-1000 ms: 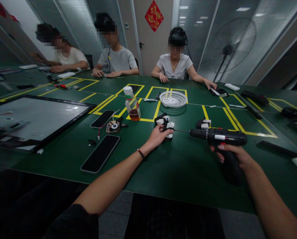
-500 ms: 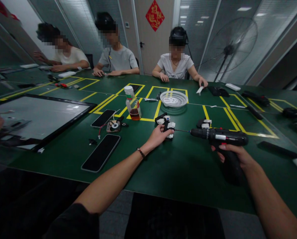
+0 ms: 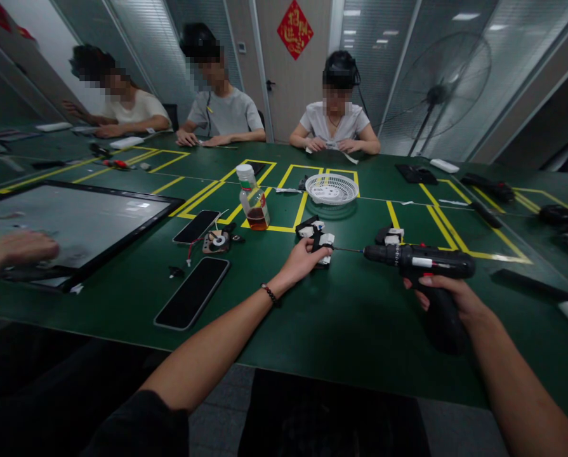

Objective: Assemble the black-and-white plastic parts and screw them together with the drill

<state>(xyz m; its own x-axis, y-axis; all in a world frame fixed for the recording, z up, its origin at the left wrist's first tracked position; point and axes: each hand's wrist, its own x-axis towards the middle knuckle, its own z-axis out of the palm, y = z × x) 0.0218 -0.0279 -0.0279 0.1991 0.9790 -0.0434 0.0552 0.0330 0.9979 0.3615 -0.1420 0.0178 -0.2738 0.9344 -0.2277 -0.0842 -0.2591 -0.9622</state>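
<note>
My left hand (image 3: 303, 259) is closed on a small black-and-white part (image 3: 327, 240) on the green table (image 3: 284, 330). A similar black-and-white piece (image 3: 306, 226) lies just behind it. My right hand (image 3: 448, 295) grips the handle of a black power drill (image 3: 438, 261), which lies level and points left. The drill's long thin bit (image 3: 348, 249) reaches the part at my left fingertips; its exact contact point is too small to make out. Another black-and-white part (image 3: 391, 235) rests behind the drill's nose.
Left of my forearm are a phone (image 3: 192, 293), a smaller phone (image 3: 197, 226) and a small motor-like part (image 3: 216, 241). A bottle (image 3: 254, 200) and white basket (image 3: 331, 189) stand farther back. Another person's hand (image 3: 24, 247) is over a framed panel (image 3: 117, 206).
Both my hands and the drill look unmoved. The neighbour's hand at the left has come farther over the panel. The person opposite has drawn a hand and a white strip inward.
</note>
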